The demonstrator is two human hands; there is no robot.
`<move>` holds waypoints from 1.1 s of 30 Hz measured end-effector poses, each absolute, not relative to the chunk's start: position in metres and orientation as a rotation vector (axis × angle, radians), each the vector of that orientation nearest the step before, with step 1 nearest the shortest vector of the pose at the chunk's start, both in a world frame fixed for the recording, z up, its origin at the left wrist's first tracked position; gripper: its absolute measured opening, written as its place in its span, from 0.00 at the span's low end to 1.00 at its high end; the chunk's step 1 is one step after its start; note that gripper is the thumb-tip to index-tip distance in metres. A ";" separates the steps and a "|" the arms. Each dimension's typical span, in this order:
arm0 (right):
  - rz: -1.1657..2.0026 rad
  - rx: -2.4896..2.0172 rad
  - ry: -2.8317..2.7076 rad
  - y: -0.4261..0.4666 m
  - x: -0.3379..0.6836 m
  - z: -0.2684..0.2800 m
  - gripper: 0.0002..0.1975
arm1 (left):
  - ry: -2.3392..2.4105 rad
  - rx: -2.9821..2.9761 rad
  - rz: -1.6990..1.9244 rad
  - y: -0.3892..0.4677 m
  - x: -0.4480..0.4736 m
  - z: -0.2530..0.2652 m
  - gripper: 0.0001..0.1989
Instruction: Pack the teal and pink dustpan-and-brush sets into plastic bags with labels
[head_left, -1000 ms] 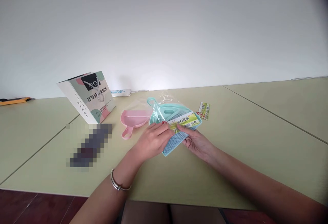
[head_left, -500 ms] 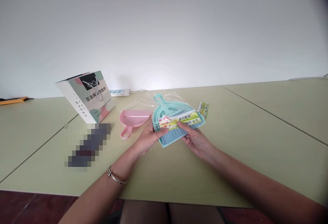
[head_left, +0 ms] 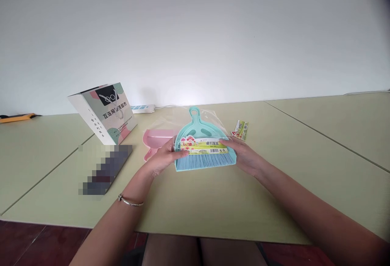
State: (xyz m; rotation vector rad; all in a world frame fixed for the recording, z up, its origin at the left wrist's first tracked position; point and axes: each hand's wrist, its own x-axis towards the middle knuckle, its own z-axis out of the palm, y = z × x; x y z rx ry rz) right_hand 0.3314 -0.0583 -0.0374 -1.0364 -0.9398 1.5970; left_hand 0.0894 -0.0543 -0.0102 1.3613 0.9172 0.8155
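Note:
Between both hands is a teal dustpan and brush set (head_left: 199,130) in a clear plastic bag, its handle pointing away from me and the blue-grey bristles towards me. A printed card label (head_left: 204,145) lies across its front. My left hand (head_left: 164,156) grips the left edge, thumb on the label's lower corner. On the right edge, my right hand (head_left: 245,154) is closed round it, thumb over the label's upper right; its other fingers are partly hidden. A pink dustpan (head_left: 158,138) lies on the table behind my left hand, partly covered by the teal set and the hand.
A paper bag with rope handles (head_left: 106,111) stands at the left, a pixelated dark flat object (head_left: 111,166) in front of it. Another printed card (head_left: 240,130) lies right of the set. A white power strip (head_left: 142,109) and an orange-black item (head_left: 18,118) are near the wall.
The teal set has turned from slanted to nearly straight, facing me. My right hand has slid outward to its right edge, and my left hand has shifted slightly left.

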 end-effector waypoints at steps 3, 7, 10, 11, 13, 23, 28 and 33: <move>1.733 -1.054 -0.879 -0.063 0.329 -0.032 0.12 | 0.891 1.374 0.750 -0.056 0.087 -0.007 0.29; 1.707 -1.125 -0.810 -0.062 0.324 -0.036 0.10 | 1.024 1.287 0.756 -0.052 0.088 -0.013 0.27; 1.712 -1.175 -0.799 -0.061 0.323 -0.037 0.09 | 1.207 1.227 0.812 -0.049 0.090 -0.019 0.26; 1.719 -1.161 -0.810 -0.061 0.323 -0.037 0.08 | 1.242 1.219 0.821 -0.049 0.091 -0.020 0.26; 1.741 -1.072 -0.852 -0.062 0.325 -0.034 0.09 | 1.275 1.215 0.824 -0.050 0.091 -0.019 0.27; 1.651 -0.890 -0.981 -0.058 0.330 -0.039 0.16 | 0.905 1.265 0.827 -0.057 0.085 -0.005 0.30; 1.557 -0.983 -0.932 -0.057 0.326 -0.044 0.10 | 1.065 1.204 0.904 -0.053 0.090 -0.009 0.21; 1.509 -1.071 -0.858 -0.058 0.325 -0.043 0.14 | 1.315 1.309 0.931 -0.052 0.096 -0.014 0.19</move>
